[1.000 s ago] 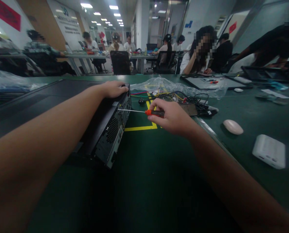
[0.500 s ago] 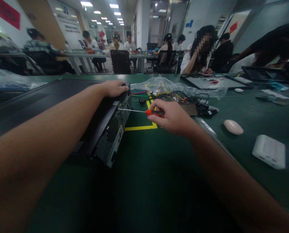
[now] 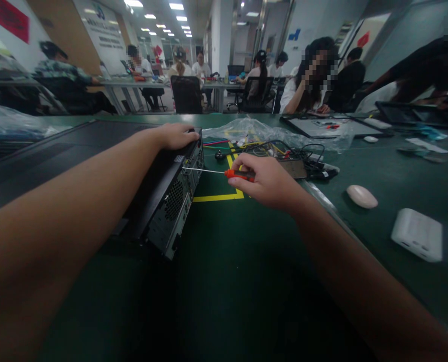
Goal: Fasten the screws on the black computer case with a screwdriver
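Note:
A black desktop computer case (image 3: 96, 146) lies on its side on the green table, its rear panel with a honeycomb vent (image 3: 174, 200) turned towards the right. My left hand (image 3: 175, 136) presses on the case's top near the far rear corner, fingers curled at the edge; the fingertips are partly hidden. In my right hand (image 3: 271, 181) is a screwdriver (image 3: 241, 175) with a red and black handle, held almost level. Its thin shaft points left, and the tip meets the rear panel near the upper edge. Whether a screw sits under the tip is too small to tell.
Behind my right hand lie tangled cables (image 3: 269, 148) and clear plastic film (image 3: 242, 126). A pale computer mouse (image 3: 361, 196) and a white box-shaped device (image 3: 418, 235) are on the right. Yellow tape (image 3: 220, 198) marks the table. Several people sit at the far side.
Almost nothing differs. The screwdriver's tip stays at the rear panel, and both hands keep their places; the view has shifted very slightly.

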`<state>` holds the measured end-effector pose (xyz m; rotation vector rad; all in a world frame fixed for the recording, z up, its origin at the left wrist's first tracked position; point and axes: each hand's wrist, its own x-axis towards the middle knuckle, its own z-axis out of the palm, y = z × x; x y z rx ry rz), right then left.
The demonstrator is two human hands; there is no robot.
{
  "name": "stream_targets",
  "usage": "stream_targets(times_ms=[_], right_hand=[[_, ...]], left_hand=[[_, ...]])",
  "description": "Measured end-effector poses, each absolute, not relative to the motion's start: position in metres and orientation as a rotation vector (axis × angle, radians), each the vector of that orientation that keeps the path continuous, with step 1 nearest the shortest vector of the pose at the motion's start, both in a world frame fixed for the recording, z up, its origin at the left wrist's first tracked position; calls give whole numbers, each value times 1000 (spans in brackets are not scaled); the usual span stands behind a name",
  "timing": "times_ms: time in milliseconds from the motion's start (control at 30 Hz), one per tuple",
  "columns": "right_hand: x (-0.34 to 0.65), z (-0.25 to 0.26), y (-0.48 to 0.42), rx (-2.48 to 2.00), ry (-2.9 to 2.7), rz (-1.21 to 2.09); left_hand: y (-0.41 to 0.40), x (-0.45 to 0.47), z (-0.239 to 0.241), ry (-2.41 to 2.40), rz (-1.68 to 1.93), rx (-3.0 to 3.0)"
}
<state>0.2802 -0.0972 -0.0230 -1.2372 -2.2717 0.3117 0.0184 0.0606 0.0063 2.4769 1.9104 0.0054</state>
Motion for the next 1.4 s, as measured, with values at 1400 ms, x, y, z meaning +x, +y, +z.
stream_targets(times_ms=[1400], right_hand=[[279,-23,-98,-1248,-2277,326]], left_hand=[[61,18,6,1914,-9,2492]])
